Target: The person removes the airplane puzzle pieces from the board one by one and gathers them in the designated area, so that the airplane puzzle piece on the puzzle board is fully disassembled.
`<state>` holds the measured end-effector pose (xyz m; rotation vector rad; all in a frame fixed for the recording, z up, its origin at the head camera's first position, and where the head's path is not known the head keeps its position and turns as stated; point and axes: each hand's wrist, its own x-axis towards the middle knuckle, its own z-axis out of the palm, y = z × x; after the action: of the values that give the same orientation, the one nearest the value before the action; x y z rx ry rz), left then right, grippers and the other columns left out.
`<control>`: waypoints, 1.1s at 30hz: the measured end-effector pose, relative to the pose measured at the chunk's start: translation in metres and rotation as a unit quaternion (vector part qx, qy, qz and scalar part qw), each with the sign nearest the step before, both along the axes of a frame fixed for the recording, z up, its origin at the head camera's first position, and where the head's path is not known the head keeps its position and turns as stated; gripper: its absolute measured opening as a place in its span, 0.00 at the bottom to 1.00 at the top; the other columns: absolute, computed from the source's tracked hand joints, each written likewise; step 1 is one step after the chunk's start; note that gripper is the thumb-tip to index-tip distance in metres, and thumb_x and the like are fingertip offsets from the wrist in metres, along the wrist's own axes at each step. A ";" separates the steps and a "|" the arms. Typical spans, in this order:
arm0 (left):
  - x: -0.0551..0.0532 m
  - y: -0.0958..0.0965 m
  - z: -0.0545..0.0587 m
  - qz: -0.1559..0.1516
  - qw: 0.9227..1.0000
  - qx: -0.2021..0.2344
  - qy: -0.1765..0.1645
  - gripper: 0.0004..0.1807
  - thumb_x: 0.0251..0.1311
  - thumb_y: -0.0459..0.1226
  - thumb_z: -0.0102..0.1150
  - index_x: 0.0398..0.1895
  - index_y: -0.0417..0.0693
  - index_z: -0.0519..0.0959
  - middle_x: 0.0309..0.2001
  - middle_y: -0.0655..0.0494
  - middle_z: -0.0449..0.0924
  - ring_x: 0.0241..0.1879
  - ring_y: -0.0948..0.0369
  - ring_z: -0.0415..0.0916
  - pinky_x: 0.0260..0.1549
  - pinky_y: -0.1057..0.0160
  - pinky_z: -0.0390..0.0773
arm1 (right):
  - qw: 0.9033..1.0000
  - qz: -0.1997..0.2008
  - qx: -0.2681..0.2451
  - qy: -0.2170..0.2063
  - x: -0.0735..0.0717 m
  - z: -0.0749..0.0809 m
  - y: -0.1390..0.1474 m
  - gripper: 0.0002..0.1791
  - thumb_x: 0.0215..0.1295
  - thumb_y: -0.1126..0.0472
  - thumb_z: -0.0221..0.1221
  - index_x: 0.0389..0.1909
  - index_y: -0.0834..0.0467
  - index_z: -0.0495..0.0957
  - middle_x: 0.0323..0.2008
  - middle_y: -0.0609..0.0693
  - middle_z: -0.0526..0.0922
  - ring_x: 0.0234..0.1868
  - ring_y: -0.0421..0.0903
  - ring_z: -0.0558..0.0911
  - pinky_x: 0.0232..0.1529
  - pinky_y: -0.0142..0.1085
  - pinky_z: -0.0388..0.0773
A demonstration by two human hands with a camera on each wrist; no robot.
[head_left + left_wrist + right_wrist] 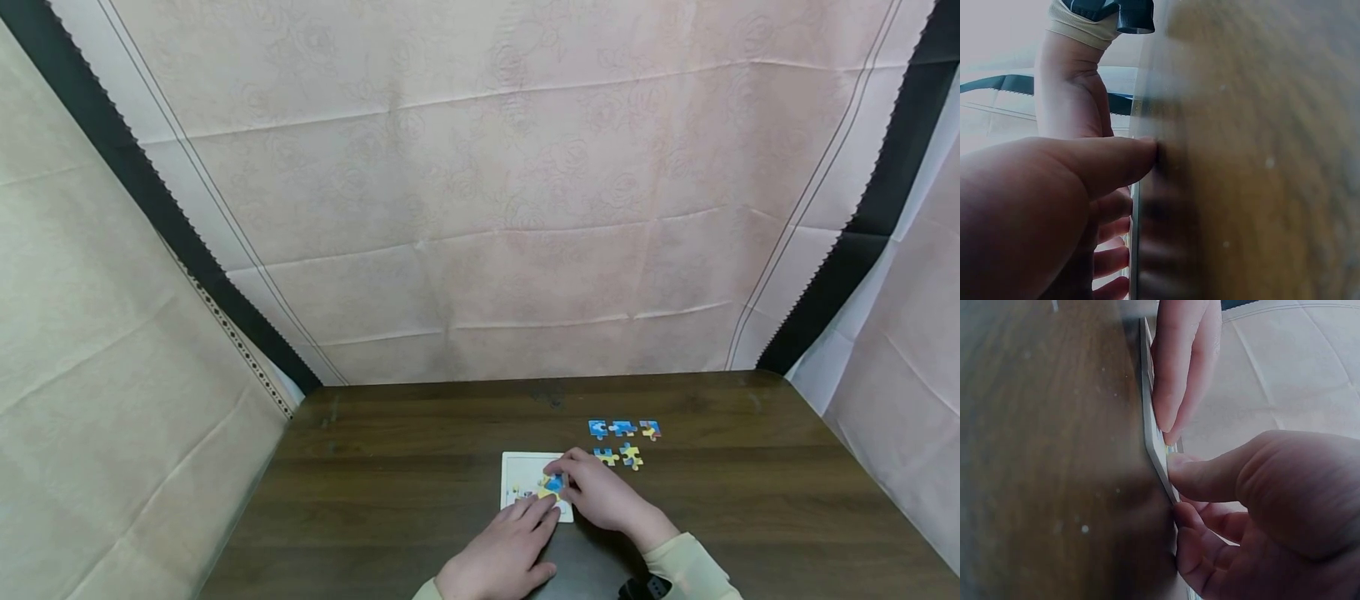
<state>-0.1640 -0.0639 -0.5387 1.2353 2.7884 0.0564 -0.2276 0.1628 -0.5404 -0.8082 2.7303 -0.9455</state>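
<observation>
Left hand [504, 550], fingers stretched, rests on one puzzle board [519, 463] at its six-o'clock side; right hand [606, 497], fingers bent, touches its three-o'clock side, whether pinching I cannot tell. Five loose jigsaw pieces [622, 428] lie toward two o'clock.

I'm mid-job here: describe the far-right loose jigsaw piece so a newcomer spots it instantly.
On the brown wooden table, just beyond the right hand, five loose jigsaw pieces lie in two rows. Follow the farther row of three to its right end. That end piece shows yellow as well as blue, while its two row neighbours look mostly blue.
</observation>
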 end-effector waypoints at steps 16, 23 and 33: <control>-0.001 0.000 0.001 -0.002 1.000 -0.002 -0.009 0.37 0.80 0.58 0.52 0.83 0.50 0.65 0.83 0.55 0.58 0.81 0.55 0.56 0.73 0.56 0.67 | 1.000 -0.010 0.000 0.013 0.002 0.001 -0.002 0.19 0.73 0.71 0.65 0.62 0.57 0.83 0.51 0.49 0.77 0.37 0.39 0.74 0.39 0.39 0.77; 0.000 0.000 0.003 -0.001 1.000 0.003 -0.011 0.37 0.80 0.58 0.53 0.83 0.50 0.65 0.83 0.55 0.58 0.81 0.55 0.57 0.73 0.56 0.67 | 1.000 -0.018 -0.001 0.022 0.002 0.000 -0.003 0.18 0.72 0.71 0.66 0.60 0.56 0.84 0.51 0.49 0.78 0.38 0.40 0.75 0.40 0.39 0.78; 0.000 -0.001 0.000 -0.004 1.000 0.002 0.006 0.37 0.80 0.58 0.53 0.83 0.49 0.66 0.83 0.55 0.60 0.80 0.54 0.58 0.73 0.56 0.67 | 1.000 -0.020 -0.011 0.014 0.001 0.000 -0.003 0.18 0.72 0.70 0.66 0.59 0.54 0.82 0.49 0.46 0.77 0.40 0.42 0.75 0.40 0.40 0.77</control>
<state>-0.1639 -0.0647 -0.5385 1.2530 2.7943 0.0530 -0.2262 0.1602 -0.5409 -0.7780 2.7751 -0.9802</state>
